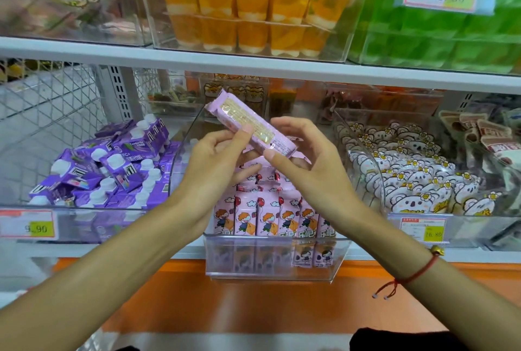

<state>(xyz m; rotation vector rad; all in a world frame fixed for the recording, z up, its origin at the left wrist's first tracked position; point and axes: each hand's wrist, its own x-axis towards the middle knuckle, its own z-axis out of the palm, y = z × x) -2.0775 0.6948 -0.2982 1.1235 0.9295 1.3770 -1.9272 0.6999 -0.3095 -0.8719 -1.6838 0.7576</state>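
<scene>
A long pink snack packet (248,122) is held up at a slant in front of the middle shelf, its printed back facing me. My left hand (217,159) pinches its middle between thumb and fingers. My right hand (307,161) is at its lower right end, thumb under the packet and fingers curved loosely around it. Below the hands stands a clear plastic bin (270,266) filled with several upright pink packets (270,218) bearing a cartoon child with a balloon.
Left of the pink bin lies a bin of purple cartons with white caps (112,170). To the right sits a bin of koala-print packs (417,181). The shelf above carries orange jelly cups (253,17) and green packs (439,37). Price tags (28,228) hang on bin fronts.
</scene>
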